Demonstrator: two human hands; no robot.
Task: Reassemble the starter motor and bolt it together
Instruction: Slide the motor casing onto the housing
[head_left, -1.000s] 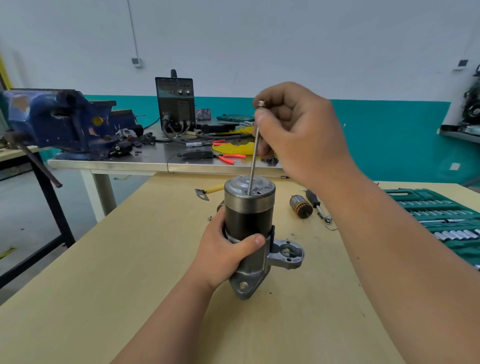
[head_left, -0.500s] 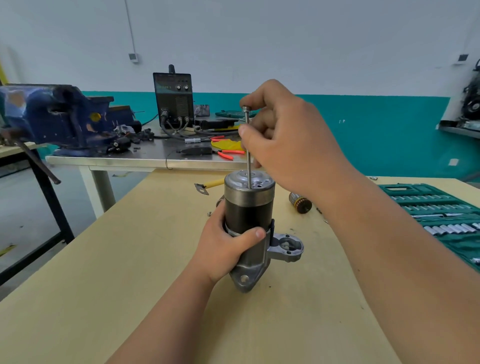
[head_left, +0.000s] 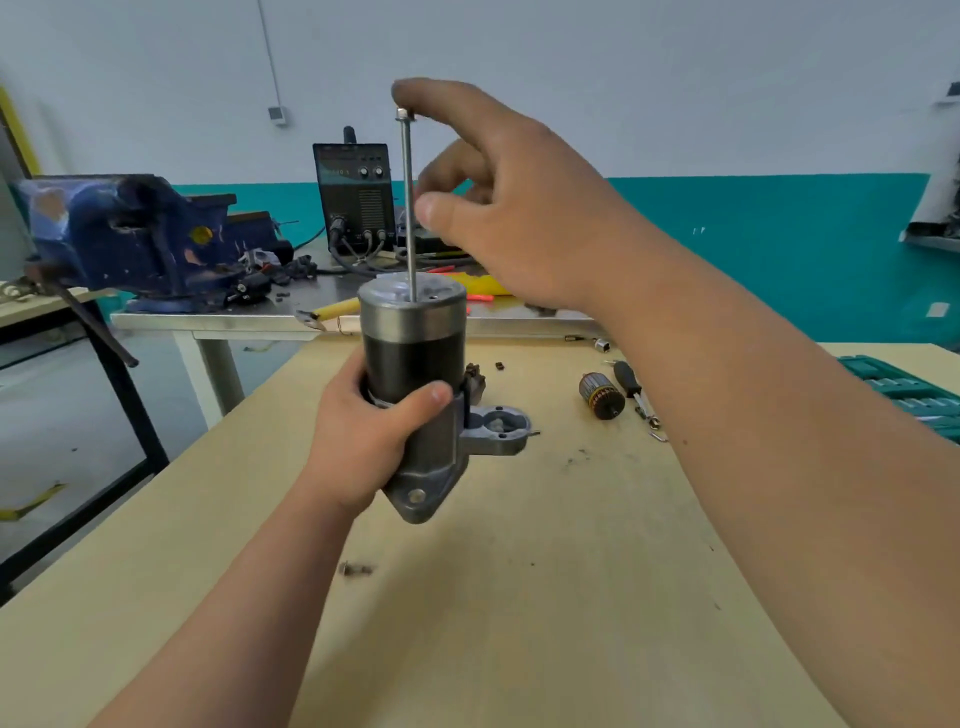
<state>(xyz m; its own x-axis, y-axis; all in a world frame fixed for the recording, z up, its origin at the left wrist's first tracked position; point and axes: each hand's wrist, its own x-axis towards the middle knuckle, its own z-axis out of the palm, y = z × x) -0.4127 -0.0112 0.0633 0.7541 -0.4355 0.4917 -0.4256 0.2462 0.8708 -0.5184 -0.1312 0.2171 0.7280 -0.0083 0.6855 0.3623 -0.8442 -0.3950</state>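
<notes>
Metal is showing bare and silver on the top cap of the starter motor (head_left: 413, 364), while the round body below is wearing a dark, almost black band and the cast grey nose at the bottom is flaring into a mounting ear with one hole. A grey side housing with round bores is jutting from its base toward three o'clock. The motor is standing upright near the middle of the desk (head_left: 519, 623), its long axis running twelve to six o'clock, cap pointing to twelve and nose toward the desk; whether the nose is touching the desk I cannot tell. The left hand (head_left: 358, 441) is gripping the body from nine o'clock, fingers wrapped behind it and thumb lying across the front. A long bolt (head_left: 409, 208) is rising straight out of a hole in the cap, parallel to the motor's axis, head at twelve o'clock. The right hand (head_left: 519, 208) is arching over it from the three o'clock side, index fingertip sitting on the bolt head, thumb tip lying against the shaft, other fingers loosely curled behind. At three o'clock of the motor an armature (head_left: 601, 397) and a black-handled screwdriver (head_left: 630, 379) are lying on the desk, a green socket case (head_left: 904, 395) beyond them. A small screw (head_left: 356, 569) is lying at six o'clock, and a blue vise (head_left: 119, 234) is standing at ten o'clock, well apart.
</notes>
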